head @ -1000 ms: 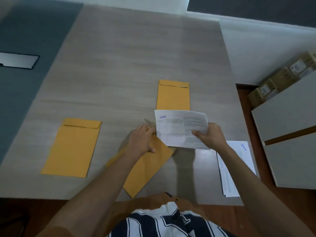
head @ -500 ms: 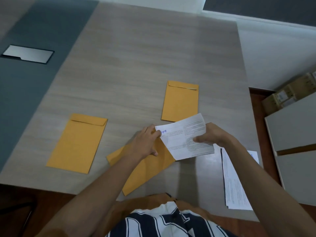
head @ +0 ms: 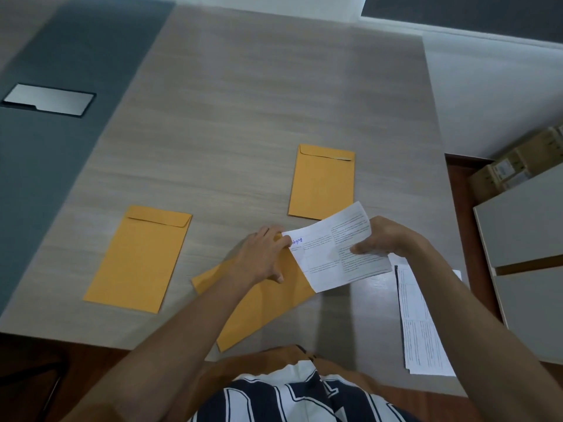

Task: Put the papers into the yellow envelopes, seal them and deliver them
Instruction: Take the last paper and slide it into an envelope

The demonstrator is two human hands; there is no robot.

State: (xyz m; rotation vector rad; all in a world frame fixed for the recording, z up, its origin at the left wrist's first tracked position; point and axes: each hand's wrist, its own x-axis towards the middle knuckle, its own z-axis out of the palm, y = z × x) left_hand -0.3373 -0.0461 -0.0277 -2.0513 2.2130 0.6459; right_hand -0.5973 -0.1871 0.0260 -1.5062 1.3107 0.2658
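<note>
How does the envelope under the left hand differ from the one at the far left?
The envelope under the left hand lies slanted, overhanging the table edge; the far-left envelope lies wholly on the table. The left hand holds the first at its mouth, with the folded paper there; nothing touches the far-left one, its flap folded down. Both are yellow and look alike in size.

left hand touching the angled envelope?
Touching. The head view shows the left hand resting on the angled envelope's upper end, thumb on its face, with no gap visible.
</note>
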